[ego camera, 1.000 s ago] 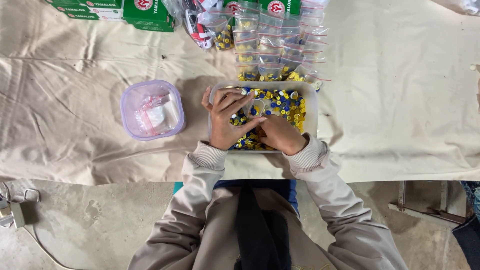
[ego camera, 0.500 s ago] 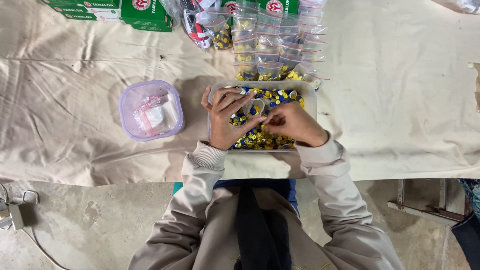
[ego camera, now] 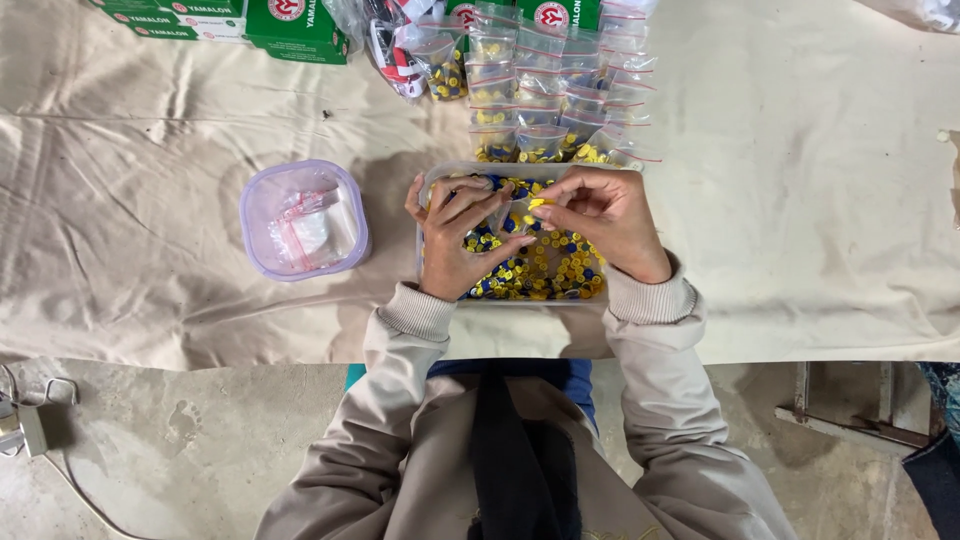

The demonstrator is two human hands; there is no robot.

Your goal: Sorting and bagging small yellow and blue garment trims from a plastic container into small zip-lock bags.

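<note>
- Far left: green cardboard boxes (ego camera: 290,25) at the cloth's far edge
- Left: rounded square container of clear lilac plastic (ego camera: 304,220), small clear bags inside, on the beige cloth (ego camera: 130,200)
- Centre: clear rectangular tray (ego camera: 432,190) of small yellow and blue caps (ego camera: 545,270)
- Left hand (ego camera: 455,240) over tray, fingers curled round a small clear bag (ego camera: 508,212)
- Right hand (ego camera: 605,220) narrow, pinching a yellow cap (ego camera: 541,203) at the bag's mouth
- Far of tray: rows of filled clear zip bags (ego camera: 550,90)
</note>
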